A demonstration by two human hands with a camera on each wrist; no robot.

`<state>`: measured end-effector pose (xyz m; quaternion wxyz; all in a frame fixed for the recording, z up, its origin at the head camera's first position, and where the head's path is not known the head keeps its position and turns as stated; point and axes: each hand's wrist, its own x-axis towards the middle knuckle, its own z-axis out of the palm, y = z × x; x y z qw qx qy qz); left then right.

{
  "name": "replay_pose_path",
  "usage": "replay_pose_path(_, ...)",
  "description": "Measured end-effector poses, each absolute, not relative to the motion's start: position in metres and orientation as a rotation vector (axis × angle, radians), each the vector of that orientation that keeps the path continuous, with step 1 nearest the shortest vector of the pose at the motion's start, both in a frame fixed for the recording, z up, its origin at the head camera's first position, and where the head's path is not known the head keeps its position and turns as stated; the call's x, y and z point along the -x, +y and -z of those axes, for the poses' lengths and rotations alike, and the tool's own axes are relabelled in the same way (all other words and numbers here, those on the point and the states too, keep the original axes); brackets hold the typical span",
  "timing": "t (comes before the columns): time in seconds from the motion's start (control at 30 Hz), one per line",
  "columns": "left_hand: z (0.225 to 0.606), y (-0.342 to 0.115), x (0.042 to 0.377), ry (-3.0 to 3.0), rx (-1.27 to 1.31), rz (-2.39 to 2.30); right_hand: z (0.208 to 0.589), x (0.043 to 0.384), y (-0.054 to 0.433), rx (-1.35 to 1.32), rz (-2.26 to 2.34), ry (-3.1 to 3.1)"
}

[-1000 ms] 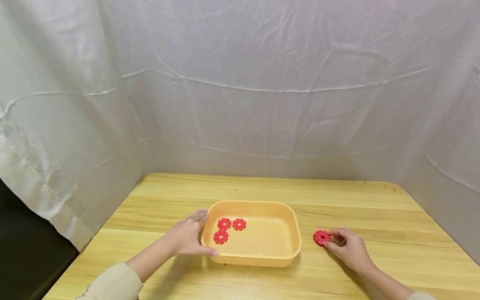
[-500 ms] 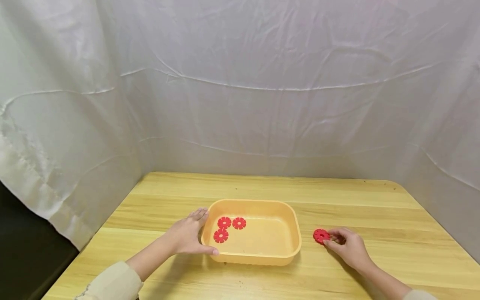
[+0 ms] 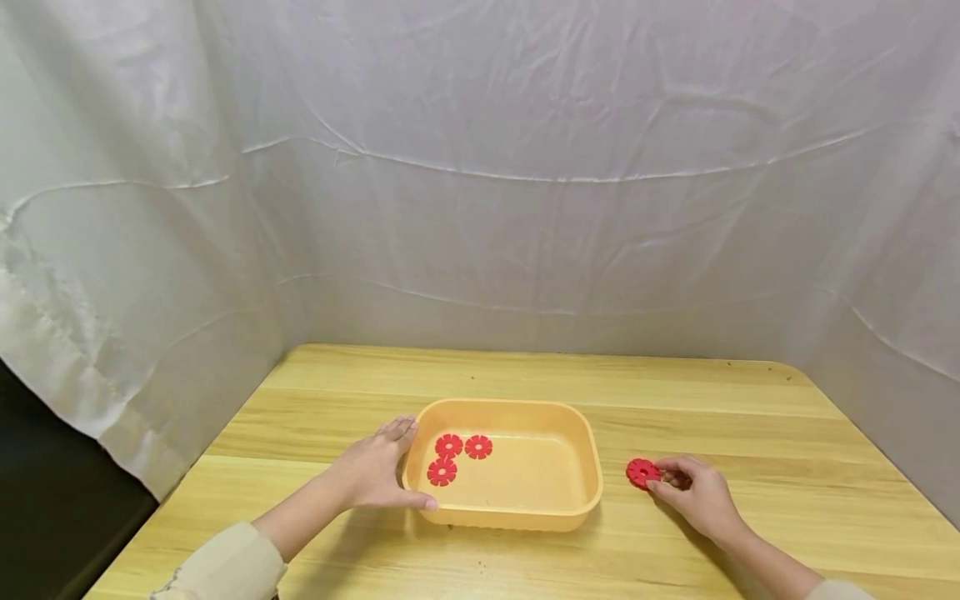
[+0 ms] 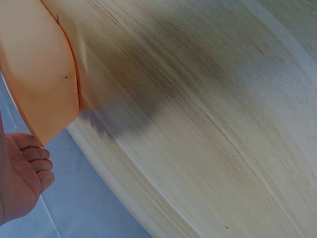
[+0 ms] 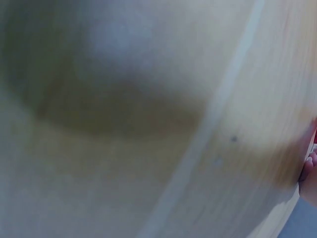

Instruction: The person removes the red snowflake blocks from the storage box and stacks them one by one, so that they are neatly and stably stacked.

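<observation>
OK, we've got the left hand (image 3: 378,475) clamped on the left end of the tub (image 3: 517,523), thumb at the near rim, fingers round the left side, prob. as a brace vs. sliding. Over on the right, the right hand (image 3: 697,496) has thumb and fingers together on the red disc (image 3: 634,472), pinching its right edge, prob. for a light grip. That disc's outside, just right of the tub; can't tell if it's touching the table (image 3: 750,425). Inside, left half: three red discs (image 3: 448,457), two far, one near, approx. flat.
</observation>
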<state>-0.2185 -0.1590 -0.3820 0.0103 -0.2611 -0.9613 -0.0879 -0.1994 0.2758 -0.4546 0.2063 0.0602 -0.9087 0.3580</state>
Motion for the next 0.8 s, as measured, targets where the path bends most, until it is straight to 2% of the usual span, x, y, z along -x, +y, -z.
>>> replay_pose_path(0.5, 0.382, -0.159, 0.218, -3.014, 0.794, 0.296, 0.441, 0.197, 0.279, -0.031, -1.088, -2.612)
replay_pose_path(0.8, 0.381, -0.159, 0.218, -3.006, 0.806, 0.287, 0.425, 0.201, 0.276, -0.113, -1.096, -2.502)
